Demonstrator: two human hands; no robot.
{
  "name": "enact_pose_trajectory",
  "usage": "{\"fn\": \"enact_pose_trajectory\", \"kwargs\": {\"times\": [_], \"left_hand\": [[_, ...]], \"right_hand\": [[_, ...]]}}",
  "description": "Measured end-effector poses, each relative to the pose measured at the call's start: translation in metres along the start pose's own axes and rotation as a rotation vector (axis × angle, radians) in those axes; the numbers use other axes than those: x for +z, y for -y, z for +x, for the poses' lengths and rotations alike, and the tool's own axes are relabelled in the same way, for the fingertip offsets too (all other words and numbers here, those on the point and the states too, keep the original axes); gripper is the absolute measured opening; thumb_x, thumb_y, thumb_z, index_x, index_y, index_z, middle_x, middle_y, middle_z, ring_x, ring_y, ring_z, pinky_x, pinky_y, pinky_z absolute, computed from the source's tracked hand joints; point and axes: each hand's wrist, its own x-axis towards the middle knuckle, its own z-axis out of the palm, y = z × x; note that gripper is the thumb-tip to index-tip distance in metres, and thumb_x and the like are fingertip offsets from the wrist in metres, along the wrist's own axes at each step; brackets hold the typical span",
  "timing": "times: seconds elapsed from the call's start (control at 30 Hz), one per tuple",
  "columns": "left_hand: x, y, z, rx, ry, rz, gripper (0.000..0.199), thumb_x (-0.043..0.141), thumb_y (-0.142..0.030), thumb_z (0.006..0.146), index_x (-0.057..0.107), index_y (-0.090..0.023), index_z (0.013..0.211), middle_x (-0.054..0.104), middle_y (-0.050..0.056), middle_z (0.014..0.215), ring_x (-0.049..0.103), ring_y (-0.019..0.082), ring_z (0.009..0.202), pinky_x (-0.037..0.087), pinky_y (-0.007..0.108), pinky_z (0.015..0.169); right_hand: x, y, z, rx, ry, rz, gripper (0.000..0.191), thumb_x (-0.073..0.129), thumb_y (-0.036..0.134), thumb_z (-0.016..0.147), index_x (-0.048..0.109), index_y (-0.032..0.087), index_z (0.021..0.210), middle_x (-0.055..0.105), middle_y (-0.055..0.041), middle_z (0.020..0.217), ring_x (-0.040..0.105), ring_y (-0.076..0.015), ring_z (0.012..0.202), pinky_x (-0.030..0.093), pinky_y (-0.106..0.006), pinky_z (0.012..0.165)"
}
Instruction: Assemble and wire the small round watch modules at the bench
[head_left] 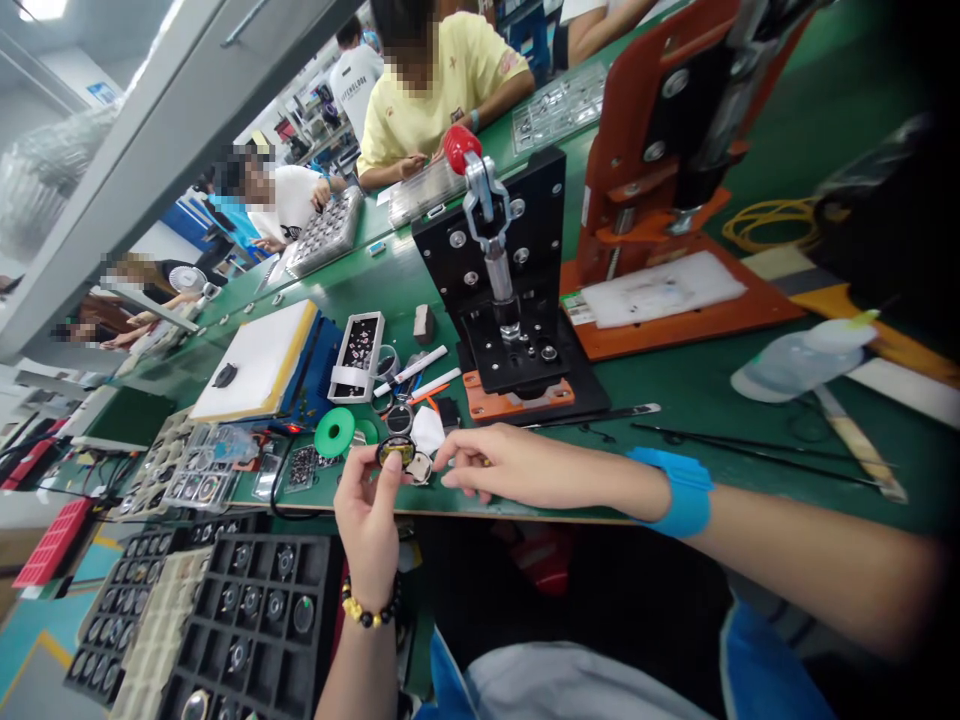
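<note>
The left hand [369, 495] pinches a round part [396, 453] between thumb and fingers, its rim dark and its inside yellowish, just above the near edge of the green desk [675, 372]. The right hand [491, 465] is beside it, fingers curled and fingertips close together; they are small and partly hidden here, so I cannot tell whether they grip anything. A pale round piece [420, 468] shows between the two hands.

Just beyond are a crumpled white piece [428, 429] and a green spool [334, 431], then a white tray [338, 376] with small dark parts inside. A black press [491, 290] with a red knob stands past the right hand, near a larger orange press [675, 200]. To the left, below desk level, a black compartment tray [279, 640] carries round parts in some cells. Across the desk, a person in a yellow shirt [442, 85] sits with both forearms forward.
</note>
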Motion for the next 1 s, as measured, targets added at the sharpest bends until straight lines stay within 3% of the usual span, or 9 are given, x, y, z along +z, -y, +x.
{"fn": "enact_pose_trajectory", "kwargs": {"times": [0.07,0.13,0.3,0.37,0.47,0.57,0.7,0.83,1.0], "left_hand": [[-0.0015,0.0005,0.0018,-0.041,0.05,-0.053,0.022,0.076,-0.04,0.093,0.067,-0.021,0.098,0.066,-0.001,0.091,0.064,0.015,0.075,0.051,0.024,0.072],[-0.0021,0.0013,0.0028,-0.091,0.118,-0.106,0.021,0.076,-0.039,0.093,0.068,-0.02,0.098,0.067,0.0,0.093,0.064,0.014,0.076,0.051,0.024,0.074],[0.0021,-0.0006,-0.0001,-0.089,0.166,-0.041,0.022,0.074,-0.041,0.094,0.07,-0.02,0.098,0.069,0.001,0.096,0.064,0.015,0.08,0.051,0.024,0.076],[0.0038,-0.0028,-0.0019,-0.074,0.183,0.014,0.023,0.073,-0.042,0.095,0.07,-0.02,0.099,0.071,0.002,0.097,0.066,0.016,0.082,0.051,0.024,0.076],[0.0034,-0.0051,-0.0031,-0.071,0.214,0.061,0.024,0.072,-0.043,0.095,0.07,-0.019,0.099,0.071,0.003,0.096,0.066,0.017,0.082,0.053,0.025,0.077],[0.0,-0.0051,-0.002,-0.088,0.189,0.056,0.026,0.073,-0.043,0.094,0.07,-0.019,0.101,0.071,0.004,0.098,0.066,0.017,0.08,0.054,0.027,0.077],[-0.0033,-0.0055,0.0003,-0.164,0.281,-0.038,0.025,0.076,-0.043,0.09,0.069,-0.019,0.094,0.066,0.002,0.089,0.062,0.017,0.078,0.055,0.026,0.074],[-0.0025,-0.0079,-0.0002,-0.271,0.453,-0.124,0.028,0.078,-0.043,0.088,0.066,-0.018,0.088,0.061,0.001,0.083,0.059,0.015,0.074,0.054,0.025,0.07],[-0.0018,-0.0059,-0.0017,-0.309,0.47,-0.193,0.026,0.078,-0.041,0.088,0.066,-0.018,0.089,0.062,0.001,0.084,0.06,0.015,0.075,0.054,0.025,0.072]], "right_hand": [[0.0002,0.0002,0.0009,-0.046,-0.084,-0.009,0.018,0.062,0.034,0.098,0.067,0.018,0.106,0.068,0.001,0.077,0.065,-0.0158,0.074,0.047,-0.027,0.069],[0.0006,0.0009,0.002,-0.086,-0.147,0.045,0.025,0.064,0.035,0.097,0.066,0.019,0.116,0.072,-0.0006,0.088,0.067,-0.0165,0.083,0.05,-0.028,0.076],[0.0029,0.0014,0.0019,-0.088,-0.118,0.088,0.057,0.085,0.046,0.081,0.064,0.02,0.128,0.074,-0.0026,0.104,0.069,-0.0178,0.089,0.053,-0.028,0.079],[0.0029,0.0013,0.001,-0.106,-0.131,0.022,0.048,0.085,0.045,0.082,0.069,0.019,0.119,0.075,-0.002,0.099,0.068,-0.0175,0.085,0.051,-0.027,0.075],[0.0008,0.0006,0.0006,-0.123,-0.164,-0.161,0.016,0.073,0.035,0.094,0.076,0.019,0.095,0.073,0.0003,0.082,0.064,-0.016,0.075,0.042,-0.026,0.066],[-0.0013,0.0003,0.0013,-0.136,-0.196,-0.267,0.017,0.067,0.03,0.099,0.077,0.02,0.09,0.072,0.0005,0.08,0.062,-0.0166,0.075,0.039,-0.028,0.067],[-0.0001,0.0036,0.0003,-0.271,-0.269,-0.2,0.02,0.059,0.03,0.103,0.074,0.019,0.095,0.073,-0.004,0.105,0.065,-0.0197,0.098,0.045,-0.031,0.087],[0.0024,0.0083,-0.0033,-0.251,-0.234,-0.074,0.023,0.055,0.036,0.105,0.071,0.02,0.098,0.074,-0.0015,0.097,0.066,-0.0175,0.087,0.046,-0.03,0.079],[0.0018,0.008,-0.0024,-0.261,-0.297,0.026,0.025,0.052,0.032,0.105,0.069,0.019,0.092,0.071,-0.0009,0.09,0.062,-0.0149,0.079,0.046,-0.028,0.075]]}}
